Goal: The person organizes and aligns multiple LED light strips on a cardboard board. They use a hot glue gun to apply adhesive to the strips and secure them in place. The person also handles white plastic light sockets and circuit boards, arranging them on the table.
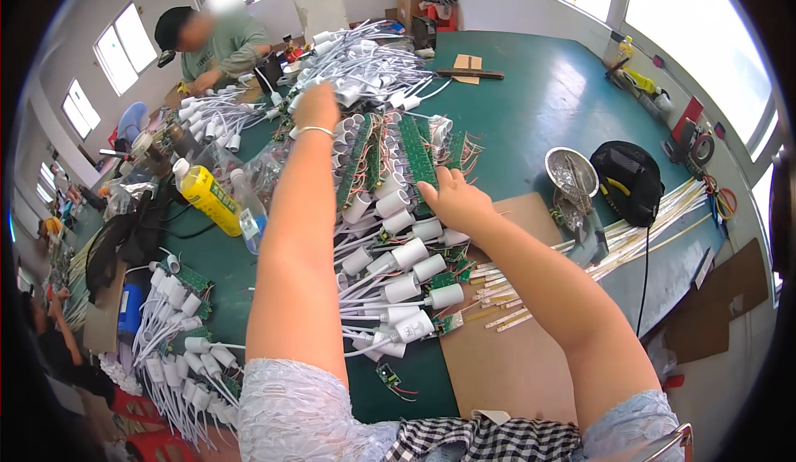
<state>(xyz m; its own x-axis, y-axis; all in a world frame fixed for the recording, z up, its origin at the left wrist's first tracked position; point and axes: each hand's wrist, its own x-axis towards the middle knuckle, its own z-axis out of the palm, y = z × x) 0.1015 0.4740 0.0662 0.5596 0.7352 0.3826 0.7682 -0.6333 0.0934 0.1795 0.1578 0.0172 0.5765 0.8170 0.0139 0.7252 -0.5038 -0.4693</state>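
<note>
While the right hand [459,203], fingers parted, is seemingly steadying boards [414,151], the left hand [317,109], grip unclear, is hovering by the eleven-o'clock heap [365,58], next probably needing gentle untangling.

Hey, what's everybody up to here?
Someone is working by hand at a green table. Their left hand is at a heap of white corded parts; whether it grips one is hard to tell. The right hand is at green circuit boards lying among white cylinders. Across the table, toward the left, a co-worker bends forward beside a smaller heap.
</note>
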